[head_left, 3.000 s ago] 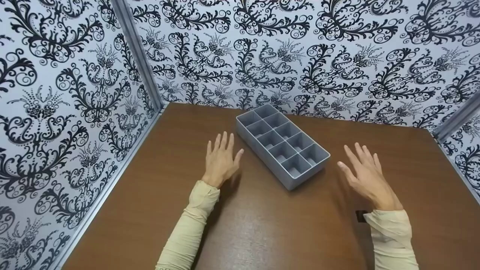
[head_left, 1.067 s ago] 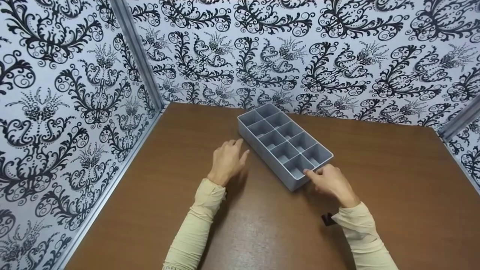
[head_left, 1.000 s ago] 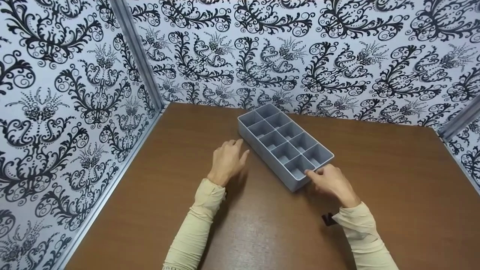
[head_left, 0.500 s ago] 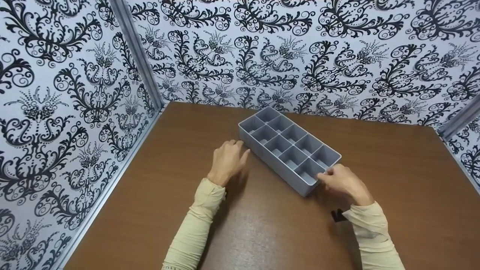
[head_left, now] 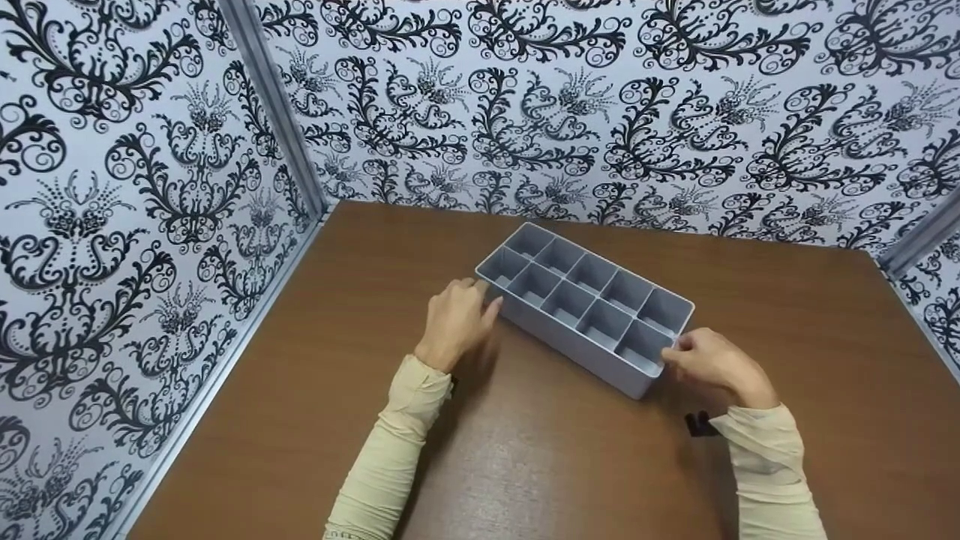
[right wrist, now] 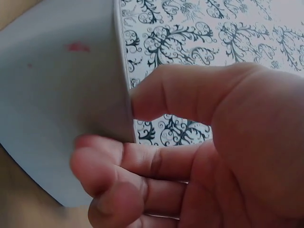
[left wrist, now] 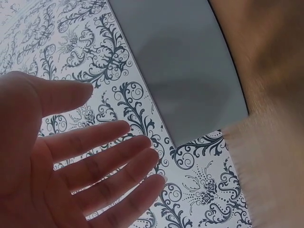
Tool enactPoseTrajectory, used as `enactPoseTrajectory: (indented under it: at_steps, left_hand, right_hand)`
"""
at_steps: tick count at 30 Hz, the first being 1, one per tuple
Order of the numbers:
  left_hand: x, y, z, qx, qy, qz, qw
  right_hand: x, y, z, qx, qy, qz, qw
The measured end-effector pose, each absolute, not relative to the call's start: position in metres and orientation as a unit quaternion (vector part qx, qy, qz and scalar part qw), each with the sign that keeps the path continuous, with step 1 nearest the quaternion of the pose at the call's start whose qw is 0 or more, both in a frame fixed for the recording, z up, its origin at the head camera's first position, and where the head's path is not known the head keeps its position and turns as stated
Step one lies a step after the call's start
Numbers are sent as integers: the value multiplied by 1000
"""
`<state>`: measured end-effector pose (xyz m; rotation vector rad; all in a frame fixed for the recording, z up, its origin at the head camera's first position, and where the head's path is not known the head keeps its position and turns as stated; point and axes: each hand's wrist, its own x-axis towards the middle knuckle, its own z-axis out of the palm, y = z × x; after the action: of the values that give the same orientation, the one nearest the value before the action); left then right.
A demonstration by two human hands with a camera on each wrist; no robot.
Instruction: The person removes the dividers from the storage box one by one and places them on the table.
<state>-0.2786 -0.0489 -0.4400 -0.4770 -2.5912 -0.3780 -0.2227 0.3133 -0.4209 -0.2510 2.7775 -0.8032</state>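
Note:
A grey divided box (head_left: 562, 339) with two rows of square compartments stands on the brown table (head_left: 495, 465). My right hand (head_left: 716, 360) grips its right end, thumb over the rim. In the right wrist view the thumb (right wrist: 175, 92) is inside the rim and the curled fingers (right wrist: 95, 164) press the outer wall, which bears a red smudge (right wrist: 78, 46). By the box's left end is my left hand (head_left: 454, 322). Its fingers (left wrist: 109, 166) are loosely extended in the left wrist view, with a gap between them and the box wall (left wrist: 185, 71).
Patterned black-and-white panels (head_left: 562, 112) rise behind the table and along its left side (head_left: 112, 225). A metal post (head_left: 270, 105) marks the back left corner, another (head_left: 926, 232) the back right. Something small and black (head_left: 701, 424) sits at the right cuff.
Both hands were apart from the box at first. My right hand took its near end and swung that end to the right, turning the box. The left hand moved slightly, then stayed put.

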Motion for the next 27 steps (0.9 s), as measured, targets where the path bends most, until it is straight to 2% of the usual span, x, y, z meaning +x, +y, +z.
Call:
enactPoseTrajectory:
  at_steps: [12,27]
  left_hand:
    - [-276,-47,-436,-183,-948,-151,213]
    - [-272,-44,-435,-289,-931,-170,145]
  right_hand:
    - [-219,336,-420,-81,956,-259,111]
    - [-219,354,-423,-124,968,-215,46]
